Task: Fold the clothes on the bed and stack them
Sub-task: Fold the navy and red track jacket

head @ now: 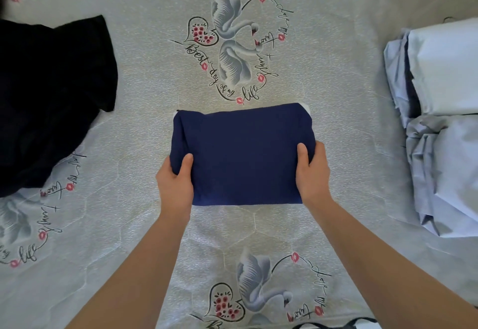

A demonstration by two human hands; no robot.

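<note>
A navy blue garment (243, 152), folded into a neat rectangle, lies in the middle of the bed (144, 75). My left hand (176, 183) grips its near left corner, thumb on top and fingers underneath. My right hand (311, 173) grips the near right corner the same way. A bit of white shows at the far corners of the fold. A stack of folded pale blue and white clothes (445, 121) sits at the right edge of the bed.
A loose black garment (49, 95) lies spread on the left side of the bed. The bedsheet is pale grey with printed swans and script. A dark strap or cord (336, 324) shows at the bottom edge.
</note>
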